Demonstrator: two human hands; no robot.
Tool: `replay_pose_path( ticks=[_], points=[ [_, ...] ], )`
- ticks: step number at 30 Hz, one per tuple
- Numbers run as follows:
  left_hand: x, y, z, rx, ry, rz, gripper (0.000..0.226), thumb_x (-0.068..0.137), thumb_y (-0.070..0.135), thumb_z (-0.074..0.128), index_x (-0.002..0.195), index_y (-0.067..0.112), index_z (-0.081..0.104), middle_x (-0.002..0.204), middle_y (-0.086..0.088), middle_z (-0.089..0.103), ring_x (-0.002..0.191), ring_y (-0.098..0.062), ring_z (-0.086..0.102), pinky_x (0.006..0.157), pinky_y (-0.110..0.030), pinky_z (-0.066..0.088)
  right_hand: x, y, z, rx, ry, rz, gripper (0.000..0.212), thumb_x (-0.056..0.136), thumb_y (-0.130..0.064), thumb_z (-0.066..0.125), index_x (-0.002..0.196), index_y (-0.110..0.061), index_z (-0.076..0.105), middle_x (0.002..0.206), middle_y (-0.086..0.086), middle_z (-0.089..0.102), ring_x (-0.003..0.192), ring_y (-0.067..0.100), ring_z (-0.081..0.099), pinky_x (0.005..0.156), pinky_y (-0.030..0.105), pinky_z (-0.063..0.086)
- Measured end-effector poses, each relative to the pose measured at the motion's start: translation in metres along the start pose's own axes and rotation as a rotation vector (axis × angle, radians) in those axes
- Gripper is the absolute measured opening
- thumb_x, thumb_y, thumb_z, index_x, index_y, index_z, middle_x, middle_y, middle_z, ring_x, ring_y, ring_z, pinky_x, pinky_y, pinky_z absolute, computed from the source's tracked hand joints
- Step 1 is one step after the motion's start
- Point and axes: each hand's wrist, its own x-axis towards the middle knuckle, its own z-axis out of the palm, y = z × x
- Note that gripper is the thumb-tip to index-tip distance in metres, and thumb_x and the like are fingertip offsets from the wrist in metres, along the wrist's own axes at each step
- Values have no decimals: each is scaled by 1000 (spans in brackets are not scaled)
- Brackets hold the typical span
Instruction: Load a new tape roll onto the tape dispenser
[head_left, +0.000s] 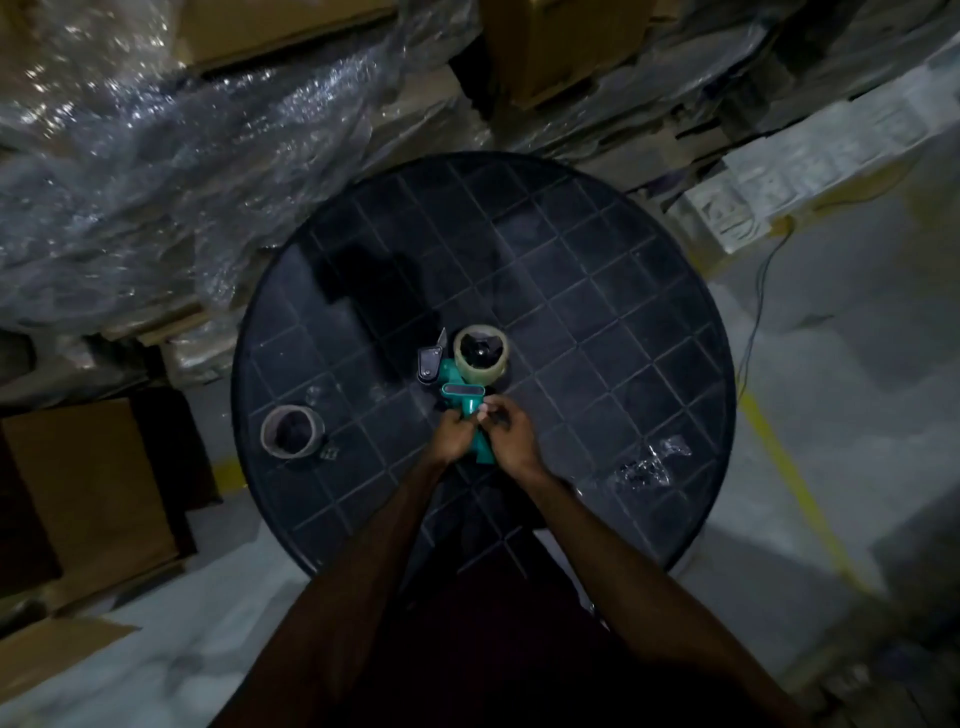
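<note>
A teal tape dispenser (457, 392) lies on the round black table (597, 291), its handle pointing toward me. A clear tape roll (481, 356) sits on the dispenser's hub at the far end, beside the black cutter part (430, 364). My left hand (453, 434) grips the handle from the left. My right hand (506, 428) closes on the handle from the right, fingertips meeting the left hand. A bare cardboard tape core (291, 431) stands on the table to the left, apart from both hands.
A crumpled piece of clear plastic (652, 462) lies on the table at the right. Plastic-wrapped cardboard boxes (156, 156) crowd the far and left sides. A flat brown carton (88, 483) lies on the floor at left. A yellow floor line (795, 483) runs at right.
</note>
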Motion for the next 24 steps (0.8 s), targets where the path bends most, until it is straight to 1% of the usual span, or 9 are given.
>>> replay_pose_path(
  ticks=[3,6,8,11,12,15,17,21,24],
  points=[
    [19,-13,4,28,12,-4,39,82,32,61,109,5,66,106,-14,68,96,-24,64,94,-43,51,8,7,5,15,20,-8,22,88,3,61,107,-7,62,101,6,66,91,15,63,86,25,51],
    [15,-1,5,23,50,-27,46,77,31,57,111,1,65,105,-15,70,94,-26,66,90,-42,54,15,13,6,6,14,-3,24,86,1,64,106,-12,62,101,5,68,94,16,65,89,28,52],
    [2,18,4,41,74,-37,40,82,35,61,106,3,68,103,-15,72,93,-26,68,86,-42,55,19,17,5,1,8,-21,23,86,-1,66,104,-15,62,101,5,70,95,16,66,89,28,53],
    [-6,26,3,53,80,-34,26,94,24,60,105,2,68,97,-11,69,87,-22,64,78,-35,50,22,20,5,-8,-1,-35,21,87,-3,66,107,-7,63,102,9,71,94,15,66,84,23,52],
    [-6,23,2,87,91,-31,26,94,23,60,106,1,69,97,-10,69,86,-22,64,78,-34,50,21,18,4,-23,-8,-37,21,87,-4,66,108,-7,63,103,10,71,94,15,67,83,21,52],
    [-5,9,1,205,87,-13,38,82,38,61,103,8,71,103,-12,73,92,-28,69,85,-42,56,15,17,1,-35,-38,-30,23,89,-5,64,109,-17,62,105,9,71,94,14,67,82,20,53],
    [-16,9,0,276,78,-4,31,88,30,63,104,4,70,102,-13,73,92,-28,68,84,-42,54,9,19,-2,-64,-52,-23,24,89,-7,63,109,-21,62,106,10,70,94,17,67,81,23,54],
    [-59,15,-2,410,48,35,26,92,24,62,102,2,71,98,-18,74,90,-31,70,73,-35,51,-15,22,-9,-124,-44,0,24,87,-7,65,105,-22,62,105,6,70,99,21,67,86,30,55],
    [-94,13,-4,504,52,66,21,92,15,60,99,-2,71,91,-18,71,77,-21,63,57,-20,42,-44,25,-15,-210,-53,0,20,85,-4,65,102,-16,66,101,6,71,97,23,68,89,33,55]
  ],
)
